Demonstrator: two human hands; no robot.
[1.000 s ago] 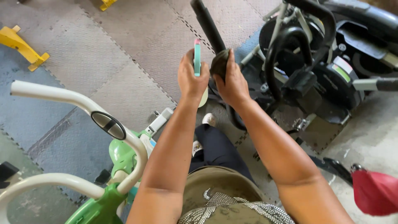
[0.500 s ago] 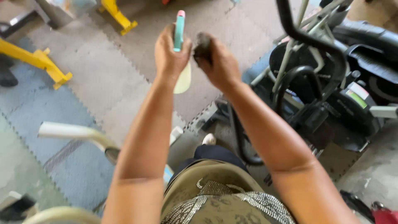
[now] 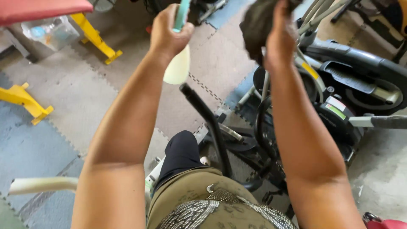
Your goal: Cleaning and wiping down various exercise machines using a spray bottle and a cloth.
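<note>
1. Up at twelve o'clock, my left hand (image 3: 169, 32) is wrapped around a teal spray bottle (image 3: 179, 55), whose pale body hangs below the fist at about eleven o'clock from my knee.
2. Over at one o'clock, my right hand (image 3: 280, 36) clutches a bunched dark cloth (image 3: 257, 25), fingers curled tight into it.
3. To do this well, I judge the nozzle should face the cloth squarely, with the cloth kept gathered so the spray lands on it and not on the floor mats (image 3: 63, 101).
4. Below, a black handlebar (image 3: 207, 123) rises at six o'clock; the black exercise machine (image 3: 352, 85) stands at three.
5. Compared with half a second ago, both hands are higher and farther apart, and the cloth shows more fully.
</note>
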